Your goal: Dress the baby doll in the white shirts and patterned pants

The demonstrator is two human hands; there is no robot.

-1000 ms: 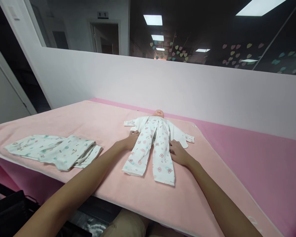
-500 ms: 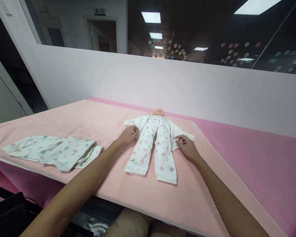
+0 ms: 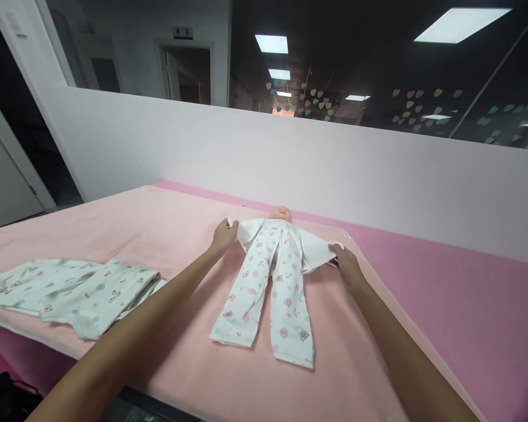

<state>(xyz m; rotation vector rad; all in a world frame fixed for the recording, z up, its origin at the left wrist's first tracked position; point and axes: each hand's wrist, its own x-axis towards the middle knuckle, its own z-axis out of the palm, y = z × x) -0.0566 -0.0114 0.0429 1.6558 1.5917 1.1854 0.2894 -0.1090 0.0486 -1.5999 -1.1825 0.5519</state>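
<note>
A baby doll [image 3: 282, 213] lies face up on the pink-covered table, only its head showing. Over its body are a white baby top [image 3: 319, 251] with spread sleeves and printed baby trousers [image 3: 250, 293] laid on top, legs toward me. My left hand [image 3: 224, 233] is closed on the end of the left-side sleeve, lifting it a little. The end of the right-side sleeve is pinched in my right hand [image 3: 347, 264]. Whether the doll's arms are inside the sleeves is hidden.
Folded printed baby clothes [image 3: 79, 293] lie at the left on the peach cloth [image 3: 180, 363]. Behind the table stands a low white wall [image 3: 255, 152] with dark glass above. A pink surface [image 3: 457, 293] shows along the right side.
Both hands have moved from beside the top to its sleeve ends and closed on them. The sleeves are now raised and pulled outward. The camera view has shifted slightly.
</note>
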